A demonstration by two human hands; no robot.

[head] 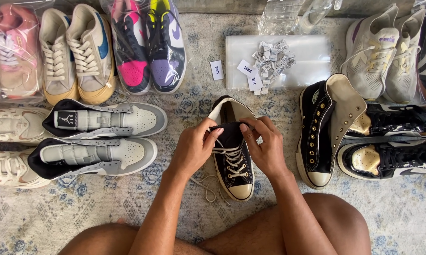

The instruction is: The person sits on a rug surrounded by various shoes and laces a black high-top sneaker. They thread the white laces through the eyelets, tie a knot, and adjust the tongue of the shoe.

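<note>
The black high-top sneaker lies on the patterned rug straight ahead of me, between my knees, its long axis running away from me: cream toe cap nearest my lap, open collar pointing toward the clear bag of small white packets. Both my hands sit on it at the upper lacing, level with each other, so neither is really the nearer. My left hand has its fingers curled shut, pinching the cream lace near the tongue. My right hand is closed on the collar edge (thumb on top). Its unlaced mate lies just to my right.
</note>
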